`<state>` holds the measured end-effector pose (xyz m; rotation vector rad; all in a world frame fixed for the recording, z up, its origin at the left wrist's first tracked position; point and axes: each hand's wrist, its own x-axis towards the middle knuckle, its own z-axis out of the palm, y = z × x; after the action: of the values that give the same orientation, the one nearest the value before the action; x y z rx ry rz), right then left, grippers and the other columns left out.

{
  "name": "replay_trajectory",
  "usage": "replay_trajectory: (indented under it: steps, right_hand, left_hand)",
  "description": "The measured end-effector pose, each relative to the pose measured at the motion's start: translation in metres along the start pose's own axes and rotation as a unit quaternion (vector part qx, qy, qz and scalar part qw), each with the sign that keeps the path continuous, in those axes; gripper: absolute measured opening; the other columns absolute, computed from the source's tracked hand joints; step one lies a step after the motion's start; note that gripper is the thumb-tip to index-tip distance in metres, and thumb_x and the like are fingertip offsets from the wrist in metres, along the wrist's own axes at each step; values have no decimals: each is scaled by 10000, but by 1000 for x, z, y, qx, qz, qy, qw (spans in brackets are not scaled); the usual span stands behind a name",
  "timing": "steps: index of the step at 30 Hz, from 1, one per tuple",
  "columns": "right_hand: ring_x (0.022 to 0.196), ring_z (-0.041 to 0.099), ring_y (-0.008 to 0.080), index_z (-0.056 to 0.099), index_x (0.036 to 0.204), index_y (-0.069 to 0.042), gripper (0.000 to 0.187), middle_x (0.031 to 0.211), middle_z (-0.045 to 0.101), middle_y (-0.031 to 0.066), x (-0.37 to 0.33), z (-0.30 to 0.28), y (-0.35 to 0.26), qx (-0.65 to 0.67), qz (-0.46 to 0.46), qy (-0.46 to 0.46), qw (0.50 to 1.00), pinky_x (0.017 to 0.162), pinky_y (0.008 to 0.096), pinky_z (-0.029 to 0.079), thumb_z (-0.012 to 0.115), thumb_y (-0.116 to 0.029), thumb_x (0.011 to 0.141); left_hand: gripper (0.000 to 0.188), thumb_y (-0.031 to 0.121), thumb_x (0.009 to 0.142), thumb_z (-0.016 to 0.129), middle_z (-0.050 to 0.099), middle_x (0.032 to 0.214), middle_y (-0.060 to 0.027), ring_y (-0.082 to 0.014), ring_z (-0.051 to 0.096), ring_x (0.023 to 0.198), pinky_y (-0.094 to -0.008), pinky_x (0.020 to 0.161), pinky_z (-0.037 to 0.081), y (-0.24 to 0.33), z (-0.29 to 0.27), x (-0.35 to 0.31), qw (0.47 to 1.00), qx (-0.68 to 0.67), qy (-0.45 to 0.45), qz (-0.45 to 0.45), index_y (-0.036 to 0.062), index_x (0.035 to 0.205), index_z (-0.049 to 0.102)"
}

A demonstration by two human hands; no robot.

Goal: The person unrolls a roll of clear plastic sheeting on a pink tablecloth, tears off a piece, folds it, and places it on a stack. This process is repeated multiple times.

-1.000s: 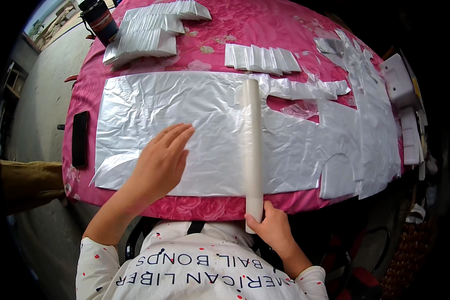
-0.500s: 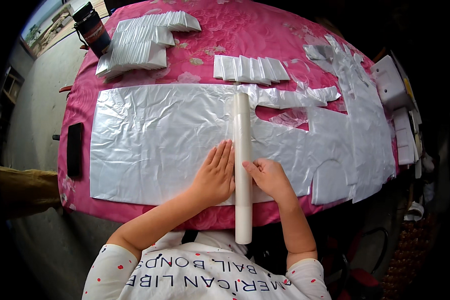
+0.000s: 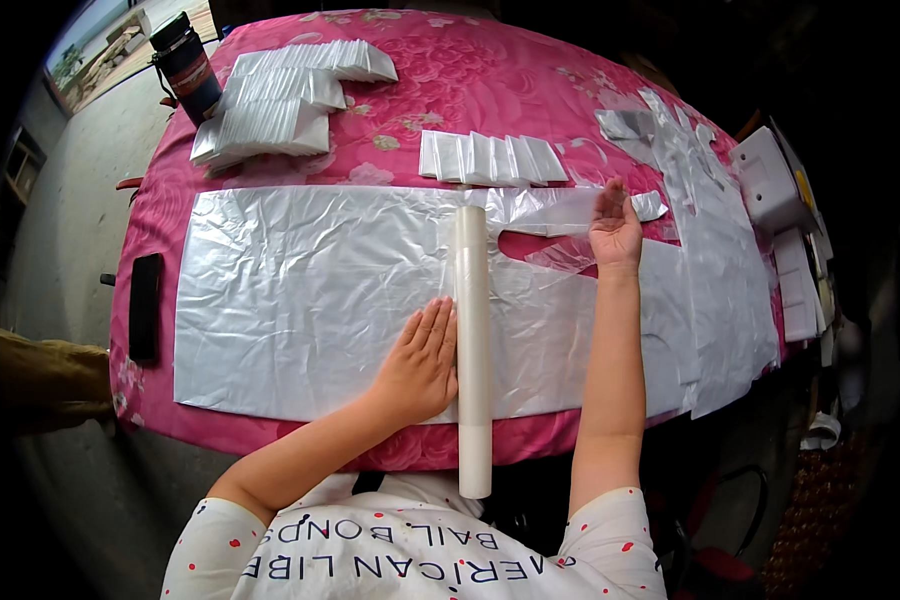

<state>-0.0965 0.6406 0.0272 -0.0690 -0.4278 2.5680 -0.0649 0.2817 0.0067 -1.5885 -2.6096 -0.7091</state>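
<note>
A stack of thin silvery-white plastic sheets (image 3: 280,310), shaped like bags with cut-out handles at the right, lies across the table. On it rests a long pale tube (image 3: 475,350), pointing toward me, its near end past the table edge. My left hand (image 3: 420,362) lies flat on the plastic with fingers together, its edge along the tube's left side. Farther off to the right, my right hand (image 3: 616,232) is palm up over a narrow plastic handle strip (image 3: 540,212). Its fingers look stretched, slightly bent, with nothing visible in the palm.
Folded white plastic bundles (image 3: 280,125) stand at the far left beside a dark bottle (image 3: 185,70). A smaller folded row (image 3: 490,158) lies beyond the tube. A black phone (image 3: 146,308) sits at the left edge. Loose plastic (image 3: 720,250) and white boxes (image 3: 770,180) are at the right.
My right hand has left the tube and moved away to the right, turning palm up at the handle strip. My left hand stays beside the tube. The view has shifted slightly.
</note>
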Motion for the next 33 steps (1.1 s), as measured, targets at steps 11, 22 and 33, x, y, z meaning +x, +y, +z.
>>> replay_trajectory:
  steps: [11, 22, 33]
  right_hand:
    - [1158, 462, 378, 255, 1314, 74, 501, 1318, 395, 236, 9, 54, -97, -164, -194, 236, 938, 944, 505, 407, 207, -300, 983]
    - [1301, 304, 320, 268, 1400, -67, 470, 1340, 417, 190, -129, 131, 214, -646, 31, -273, 712, 1064, 363, 180, 382, -176, 958]
    - [1345, 62, 406, 155, 1393, -62, 1016, 1438, 119, 267, -133, 103, 249, -707, 167, -467, 504, 1085, 426, 128, 442, -760, 713]
  left_hand:
    - [631, 214, 796, 395, 256, 1394, -298, -389, 214, 1333, -446, 1105, 137, 0, -3, -2, 1000, 4, -3, 3, -150, 1300, 287]
    - [626, 233, 813, 398, 264, 1385, -312, -415, 229, 1322, -470, 1093, 160, -4, 5, -5, 1000, 14, 20, 13, -155, 1292, 292]
    - [663, 248, 728, 607, 373, 1340, -231, -375, 350, 1252, -514, 1055, 219, -41, -38, -74, 997, 47, 58, -24, -26, 1287, 380]
